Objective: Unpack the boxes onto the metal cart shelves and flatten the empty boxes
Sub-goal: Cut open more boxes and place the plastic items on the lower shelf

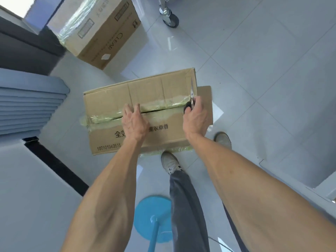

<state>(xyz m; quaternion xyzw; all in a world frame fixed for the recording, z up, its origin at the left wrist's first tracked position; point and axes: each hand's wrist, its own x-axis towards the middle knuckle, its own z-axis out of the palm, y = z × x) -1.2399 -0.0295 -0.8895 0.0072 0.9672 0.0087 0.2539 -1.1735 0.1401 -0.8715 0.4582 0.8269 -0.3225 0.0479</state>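
A blue round mop head [153, 218] lay on the tiled floor [254, 51] at the bottom edge — its blue pole [153, 237] rising toward the camera. Stacked grey panels [31, 102] lined the left edge.

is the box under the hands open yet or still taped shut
Partly open: the box top seam's tape is slit, showing a dark gap, but both flaps lie flat. Contents cannot be seen.

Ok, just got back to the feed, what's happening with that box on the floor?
A person is opening the taped cardboard box on the tiled floor. The right hand holds scissors at the right end of the top seam, blades pointing away. The left hand rests on the top with fingertips at the seam, which already gapes. A second box behind it looks sealed. Nothing is unpacked yet.
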